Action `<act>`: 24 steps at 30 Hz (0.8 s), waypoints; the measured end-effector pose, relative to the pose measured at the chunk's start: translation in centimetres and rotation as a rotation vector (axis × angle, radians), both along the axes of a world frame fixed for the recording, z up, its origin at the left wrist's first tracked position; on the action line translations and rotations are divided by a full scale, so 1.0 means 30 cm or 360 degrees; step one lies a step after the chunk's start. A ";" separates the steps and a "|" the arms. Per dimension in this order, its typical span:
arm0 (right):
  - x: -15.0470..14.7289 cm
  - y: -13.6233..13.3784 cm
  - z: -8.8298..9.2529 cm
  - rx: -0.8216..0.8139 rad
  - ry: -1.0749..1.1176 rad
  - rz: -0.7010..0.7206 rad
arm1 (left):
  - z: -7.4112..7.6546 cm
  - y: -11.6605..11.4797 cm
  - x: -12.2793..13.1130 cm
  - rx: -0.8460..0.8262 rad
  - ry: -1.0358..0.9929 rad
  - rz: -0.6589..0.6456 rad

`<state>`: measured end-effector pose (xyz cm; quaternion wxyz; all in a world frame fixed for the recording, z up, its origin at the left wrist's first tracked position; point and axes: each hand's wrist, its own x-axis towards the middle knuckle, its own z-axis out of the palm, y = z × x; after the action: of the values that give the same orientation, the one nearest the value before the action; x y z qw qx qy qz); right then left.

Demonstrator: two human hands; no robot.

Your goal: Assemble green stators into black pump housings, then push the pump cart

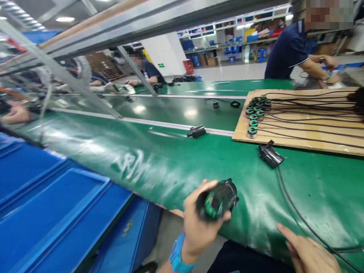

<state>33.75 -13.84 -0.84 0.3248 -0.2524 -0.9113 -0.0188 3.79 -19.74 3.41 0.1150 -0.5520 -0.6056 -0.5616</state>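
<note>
Left hand (199,223) is over the near edge of the green surface (159,163), fingers (212,184) clamped round a black round part (218,199), thumb across the bottom of it. The part is off the surface, held just above its front lip, with green showing inside it - looks like winding, but it's blurred so not sure. Blue wristband (178,254) on that wrist.

Right hand (308,252) is low right, partly cut off by the frame. Its fingers are spread loosely with the index stretched forward, and it grips nothing. It sits at the surface edge, near a black cable (295,212).

That cable runs up to a black block (270,155) lying on the surface, just in front of a wooden board (298,142). The board carries a cluster of green coils (256,110) at its left end, each with a dark lead trailing right.

A small black piece (196,131) lies by the pale strip mid-surface, well apart from both hands.

Blue bins (57,201) sit below left. On the far side, a co-worker in a dark shirt (287,51) leans over the line - another person (150,70) is seated further back.
</note>
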 end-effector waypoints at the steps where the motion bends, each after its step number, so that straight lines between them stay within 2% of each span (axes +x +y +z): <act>1: -0.010 0.007 -0.001 0.0014 0.0012 -0.0001 | -0.032 0.015 -0.016 -0.0239 -0.0047 -0.0063; 3: -0.017 0.019 -0.006 0.0047 0.0053 -0.0110 | -0.072 0.050 -0.056 -0.0563 0.0024 -0.0217; 5: 0.001 0.022 -0.019 0.0117 0.0017 -0.0262 | -0.060 0.101 -0.096 -0.0752 0.0235 -0.0417; 7: 0.044 0.013 -0.040 0.0192 -0.0077 -0.0457 | 0.001 0.172 -0.113 -0.0937 0.0492 -0.0765; 9: 0.100 -0.008 -0.071 0.0267 -0.0183 -0.0662 | 0.082 0.263 -0.094 -0.1140 0.0747 -0.1096; 11: 0.157 -0.037 -0.107 0.0337 -0.0267 -0.0789 | 0.153 0.364 -0.051 -0.1326 0.1006 -0.1261; 13: 0.203 -0.067 -0.140 0.0392 -0.0299 -0.0811 | 0.194 0.462 -0.007 -0.1443 0.1244 -0.1262; 16: 0.239 -0.100 -0.165 0.0427 -0.0181 -0.0814 | 0.197 0.565 0.020 -0.1382 0.1343 -0.1032; 18: 0.245 -0.109 -0.161 0.0449 -0.0099 -0.0813 | 0.175 0.597 0.012 -0.1268 0.1243 -0.0896; 20: 0.245 -0.109 -0.146 0.0476 -0.0064 -0.0772 | 0.152 0.612 -0.001 -0.1221 0.1163 -0.0861; 22: 0.248 -0.105 -0.129 0.0491 -0.0037 -0.0724 | 0.142 0.624 -0.002 -0.1268 0.1187 -0.0848; 24: 0.256 -0.101 -0.120 0.0490 -0.0009 -0.0700 | 0.152 0.648 0.015 -0.1335 0.1278 -0.0828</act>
<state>41.44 -16.86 -4.44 0.3449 -0.3919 -0.8219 -0.2280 4.24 -0.30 7.98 -0.0330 -0.8468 -0.5297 -0.0355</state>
